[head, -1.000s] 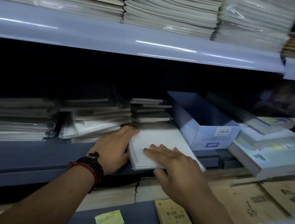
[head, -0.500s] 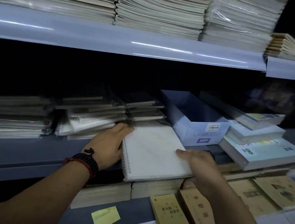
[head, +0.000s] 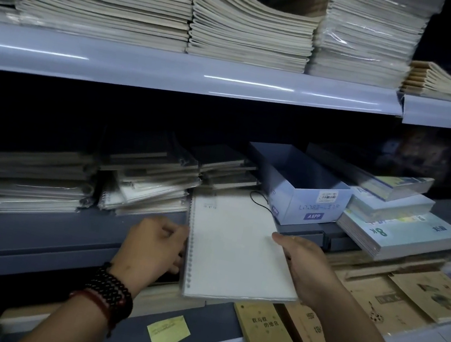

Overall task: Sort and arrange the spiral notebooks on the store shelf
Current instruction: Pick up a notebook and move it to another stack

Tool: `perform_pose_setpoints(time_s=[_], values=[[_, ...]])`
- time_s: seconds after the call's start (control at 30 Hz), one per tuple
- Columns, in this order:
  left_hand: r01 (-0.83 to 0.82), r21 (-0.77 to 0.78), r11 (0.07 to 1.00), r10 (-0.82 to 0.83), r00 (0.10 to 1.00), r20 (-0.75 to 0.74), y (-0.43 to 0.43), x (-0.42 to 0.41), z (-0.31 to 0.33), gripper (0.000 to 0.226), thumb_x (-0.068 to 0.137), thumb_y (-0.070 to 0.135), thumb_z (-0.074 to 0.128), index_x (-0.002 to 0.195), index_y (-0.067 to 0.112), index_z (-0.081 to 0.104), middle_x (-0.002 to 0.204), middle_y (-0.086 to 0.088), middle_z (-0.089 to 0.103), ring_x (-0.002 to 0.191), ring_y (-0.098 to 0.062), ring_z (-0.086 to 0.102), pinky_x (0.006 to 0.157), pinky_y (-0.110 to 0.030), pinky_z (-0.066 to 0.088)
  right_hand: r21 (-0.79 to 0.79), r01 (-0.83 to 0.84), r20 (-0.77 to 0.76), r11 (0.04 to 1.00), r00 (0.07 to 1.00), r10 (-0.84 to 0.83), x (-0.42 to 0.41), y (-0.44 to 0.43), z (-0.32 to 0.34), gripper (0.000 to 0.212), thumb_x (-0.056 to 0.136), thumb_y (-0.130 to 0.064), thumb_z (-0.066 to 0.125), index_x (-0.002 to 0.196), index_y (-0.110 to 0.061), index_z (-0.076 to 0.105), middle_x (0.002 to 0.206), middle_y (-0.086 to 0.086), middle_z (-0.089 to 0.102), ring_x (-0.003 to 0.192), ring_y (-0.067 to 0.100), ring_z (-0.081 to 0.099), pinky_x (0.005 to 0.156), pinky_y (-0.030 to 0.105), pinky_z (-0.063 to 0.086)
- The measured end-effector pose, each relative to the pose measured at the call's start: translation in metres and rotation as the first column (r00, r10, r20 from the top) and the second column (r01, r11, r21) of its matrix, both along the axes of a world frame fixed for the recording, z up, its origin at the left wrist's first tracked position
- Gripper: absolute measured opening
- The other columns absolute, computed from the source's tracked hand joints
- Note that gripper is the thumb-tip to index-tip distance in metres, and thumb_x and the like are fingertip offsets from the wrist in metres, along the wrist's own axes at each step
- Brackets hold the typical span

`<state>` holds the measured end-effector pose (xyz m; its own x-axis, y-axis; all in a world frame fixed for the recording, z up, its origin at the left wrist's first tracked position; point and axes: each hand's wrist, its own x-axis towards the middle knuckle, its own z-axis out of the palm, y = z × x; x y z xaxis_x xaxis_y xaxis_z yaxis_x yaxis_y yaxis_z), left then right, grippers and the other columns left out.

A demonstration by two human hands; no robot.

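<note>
The white spiral notebook [head: 235, 250] has a smooth, half-clear plastic cover and a row of small wire rings along its left side. A thin black elastic loop [head: 260, 202] lies at its far right corner. The notebook is at the front edge of the grey metal middle shelf [head: 28, 233], and its near end sticks out over this edge. I cannot tell if its far end rests on the shelf.

The left hand [head: 153, 248] holds the ring side with curled fingers. It wears a dark bead bracelet [head: 111, 292] on the wrist. The right hand [head: 306, 271] grips the opposite long side, the thumb at the edge and the fingers hidden under the notebook.

Just left of the notebook's far end lie uneven piles of wrapped spiral notebooks [head: 141, 183] in shiny film. Just right of it stands an open pale blue cardboard box [head: 303, 196]. On the upper shelf rest tall stacks of soft cream exercise books [head: 242, 30], with curved tops. Below the front edge are brown kraft paper booklets [head: 265, 335] and a yellow sticky note [head: 168, 333].
</note>
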<state>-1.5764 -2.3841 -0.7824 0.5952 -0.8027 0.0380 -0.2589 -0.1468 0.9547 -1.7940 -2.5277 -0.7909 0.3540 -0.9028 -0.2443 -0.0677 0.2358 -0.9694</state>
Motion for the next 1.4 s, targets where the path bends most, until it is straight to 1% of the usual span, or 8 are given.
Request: perform_pose_setpoints(time_s=[0.1,0.27,0.67,0.8,0.97,1.1,1.3,1.4], values=[[-0.001,-0.022,1.000,-0.003,0.983,-0.186,-0.006,-0.002,-0.005,0.017,0.095,0.022,0.070,0.103,0.008,0.068,0.087,-0.005,0.078,0.078,-0.023,0.075,0.066,-0.032,0.062,-0.040,0.065,-0.034,0.997,0.997,-0.066,0.008,0.002,0.003,0.020,0.090,-0.017,0.072,0.102,-0.001,0.068,0.098,0.016,0.076,0.094,0.037,0.072,0.090,0.053,0.057],[-0.025,0.008,1.000,0.027,0.953,-0.300,-0.012,0.002,-0.017,0.022,0.089,0.020,0.077,0.106,0.008,0.071,0.100,-0.008,0.077,0.095,-0.025,0.074,0.094,-0.048,0.057,-0.046,0.110,-0.022,0.993,0.994,-0.111,0.006,0.016,0.003,0.022,0.090,-0.012,0.071,0.103,0.005,0.067,0.095,0.018,0.076,0.093,0.039,0.072,0.085,0.050,0.059],[0.055,-0.041,0.998,-0.066,0.939,-0.336,0.028,-0.016,0.001,0.018,0.091,0.018,0.074,0.107,0.009,0.070,0.101,-0.006,0.078,0.100,-0.028,0.073,0.093,-0.057,0.056,-0.102,0.170,0.120,0.980,0.980,-0.157,-0.017,0.059,0.024,0.019,0.089,-0.009,0.068,0.102,0.004,0.066,0.097,0.019,0.075,0.082,0.032,0.069,0.077,0.043,0.056],[0.063,-0.086,0.994,-0.090,0.933,-0.349,0.042,-0.020,0.012,0.016,0.094,0.015,0.070,0.108,0.007,0.071,0.099,-0.005,0.079,0.098,-0.026,0.074,0.096,-0.054,0.055,-0.164,0.203,0.154,0.965,0.972,-0.178,-0.014,0.067,0.034,0.015,0.087,-0.011,0.069,0.096,0.002,0.066,0.097,0.017,0.075,0.085,0.032,0.068,0.089,0.050,0.054],[0.104,-0.104,0.989,-0.135,0.922,-0.364,0.051,-0.026,0.019,0.018,0.094,0.012,0.069,0.110,0.003,0.069,0.098,-0.008,0.079,0.095,-0.029,0.074,0.090,-0.054,0.058,-0.234,0.190,0.135,0.953,0.978,-0.162,-0.020,0.065,0.042,0.009,0.086,-0.010,0.068,0.091,-0.003,0.070,0.095,0.017,0.075,0.083,0.031,0.069,0.081,0.043,0.053],[0.110,-0.170,0.979,-0.160,0.934,-0.321,0.052,-0.031,0.025,0.019,0.095,0.013,0.068,0.114,0.010,0.068,0.102,-0.006,0.078,0.100,-0.029,0.073,0.092,-0.059,0.055,-0.270,0.219,0.161,0.937,0.970,-0.181,-0.023,0.063,0.043,0.007,0.086,-0.012,0.067,0.089,-0.012,0.073,0.096,0.011,0.075,0.095,0.036,0.069,0.092,0.051,0.052],[0.060,-0.260,0.964,-0.138,0.947,-0.291,0.051,-0.026,0.033,0.021,0.096,0.011,0.066,0.115,0.018,0.071,0.100,0.000,0.078,0.095,-0.017,0.075,0.090,-0.036,0.057,-0.342,0.247,0.226,0.907,0.958,-0.176,-0.008,0.073,0.047,0.019,0.092,-0.019,0.068,0.110,-0.021,0.067,0.098,-0.001,0.074,0.090,0.020,0.068,0.075,0.036,0.052],[0.074,-0.278,0.958,-0.158,0.943,-0.292,0.052,-0.020,0.034,0.023,0.096,0.011,0.066,0.115,0.022,0.072,0.102,0.000,0.078,0.097,-0.017,0.074,0.089,-0.033,0.056,-0.377,0.218,0.223,0.900,0.965,-0.141,-0.004,0.075,0.048,0.013,0.093,-0.020,0.068,0.105,-0.023,0.065,0.090,-0.004,0.076,0.079,0.014,0.071,0.070,0.033,0.052]])
